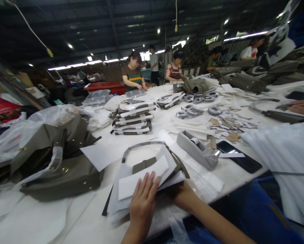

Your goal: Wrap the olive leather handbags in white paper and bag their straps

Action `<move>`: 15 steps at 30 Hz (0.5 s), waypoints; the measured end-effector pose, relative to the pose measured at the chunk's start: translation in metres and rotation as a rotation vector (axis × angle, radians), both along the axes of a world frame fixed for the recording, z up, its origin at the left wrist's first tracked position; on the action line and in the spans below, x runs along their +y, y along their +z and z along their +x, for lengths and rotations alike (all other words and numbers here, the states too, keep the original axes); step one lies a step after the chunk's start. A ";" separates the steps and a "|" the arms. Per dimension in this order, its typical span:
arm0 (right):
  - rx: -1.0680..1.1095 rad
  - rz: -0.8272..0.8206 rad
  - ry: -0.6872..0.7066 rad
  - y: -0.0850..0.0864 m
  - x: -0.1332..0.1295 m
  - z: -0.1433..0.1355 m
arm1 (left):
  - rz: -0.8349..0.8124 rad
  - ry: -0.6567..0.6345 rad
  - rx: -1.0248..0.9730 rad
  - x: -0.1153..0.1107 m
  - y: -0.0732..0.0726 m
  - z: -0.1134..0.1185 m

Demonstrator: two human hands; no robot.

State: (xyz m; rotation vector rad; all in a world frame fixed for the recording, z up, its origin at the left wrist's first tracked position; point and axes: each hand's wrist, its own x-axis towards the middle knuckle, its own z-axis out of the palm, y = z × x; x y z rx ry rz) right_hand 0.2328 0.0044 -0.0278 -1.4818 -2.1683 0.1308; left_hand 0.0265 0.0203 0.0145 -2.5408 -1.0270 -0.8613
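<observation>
In front of me an olive handbag [144, 165] lies flat on the table, partly covered by white sheets, with its wrapped handle [144, 145] arching away from me. My left hand [143, 196] rests on a folded white sheet [141, 177] on top of the bag, fingers stretched out and pressing lightly. My right hand [179, 196] reaches under the bag's right edge, its fingers hidden beneath the sheets. A grey tape dispenser [199, 150] stands just right of the bag.
A large olive bag [65, 166] in clear plastic lies at left. Wrapped bags [133, 118] are stacked behind. A dark phone [239, 156], paper tags [225, 125] and white foam sheets [286, 145] lie to the right. Co-workers [134, 73] stand across the table.
</observation>
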 end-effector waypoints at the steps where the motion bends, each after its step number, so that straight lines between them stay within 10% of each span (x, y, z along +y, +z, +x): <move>1: -0.009 -0.001 0.003 0.002 -0.004 0.003 | 0.006 0.000 -0.003 0.000 -0.002 0.001; 9: 0.220 0.271 0.092 0.069 -0.057 0.040 | 0.114 -0.052 0.043 -0.001 -0.006 0.003; 15: 0.229 0.156 -0.006 0.121 0.012 0.032 | 0.189 -0.099 0.095 -0.008 -0.006 -0.005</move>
